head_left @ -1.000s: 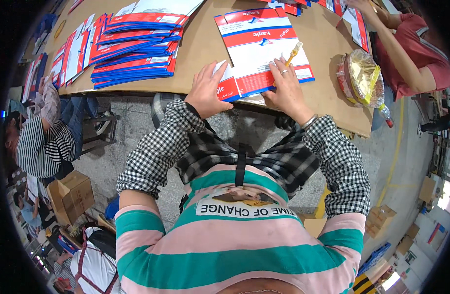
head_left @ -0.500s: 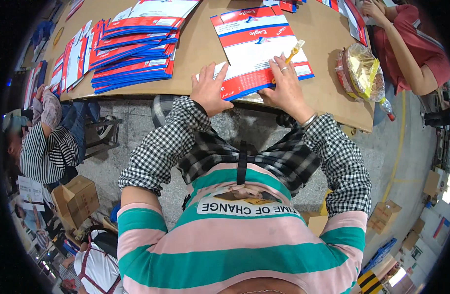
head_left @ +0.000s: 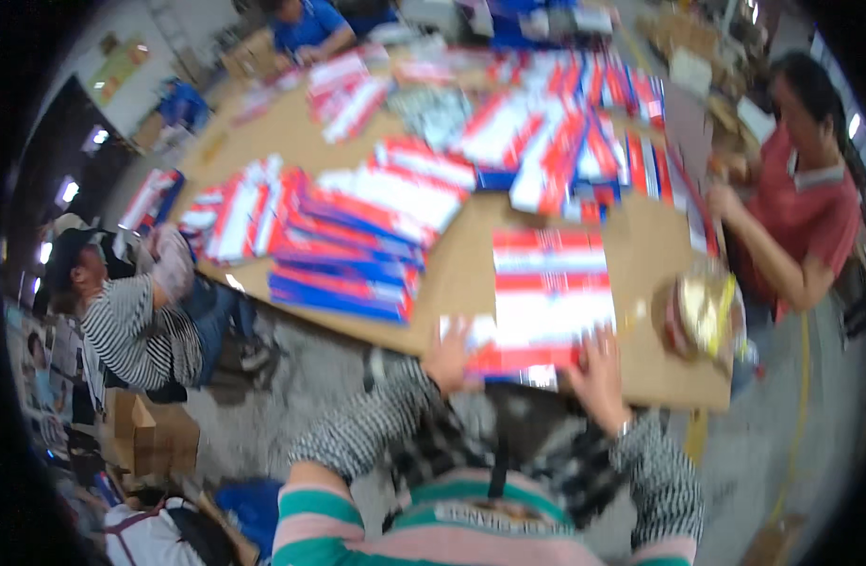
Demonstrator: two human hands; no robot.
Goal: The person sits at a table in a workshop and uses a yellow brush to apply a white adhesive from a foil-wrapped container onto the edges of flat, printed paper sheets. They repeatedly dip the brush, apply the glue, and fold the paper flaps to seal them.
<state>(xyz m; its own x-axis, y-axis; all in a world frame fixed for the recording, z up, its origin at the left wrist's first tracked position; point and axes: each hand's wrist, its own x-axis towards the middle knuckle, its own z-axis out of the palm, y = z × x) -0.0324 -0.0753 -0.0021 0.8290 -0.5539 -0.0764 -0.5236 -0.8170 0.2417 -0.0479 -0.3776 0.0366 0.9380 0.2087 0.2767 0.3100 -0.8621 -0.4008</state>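
A flat printed carton sheet (head_left: 554, 300) in red, white and blue bands lies on the table in front of me, near its front edge. My left hand (head_left: 450, 354) rests at its lower left corner, fingers stretched over a small white and red flap. At the lower right edge lies my right hand (head_left: 598, 375), its fingers apart on the sheet. Motion blur softens the whole picture, and I cannot make out any tool under the right hand.
Left of the sheet lies a fanned stack of similar cartons (head_left: 348, 259); more cartons (head_left: 546, 141) cover the far table. A clear plastic-wrapped bundle (head_left: 705, 311) sits at the right edge. Co-workers are on the left, at the far side and on the right (head_left: 801, 217).
My view has tilted up, so the table and hands sit lower and more of the far side shows. The yellow tool visible by my right hand before cannot be made out now.
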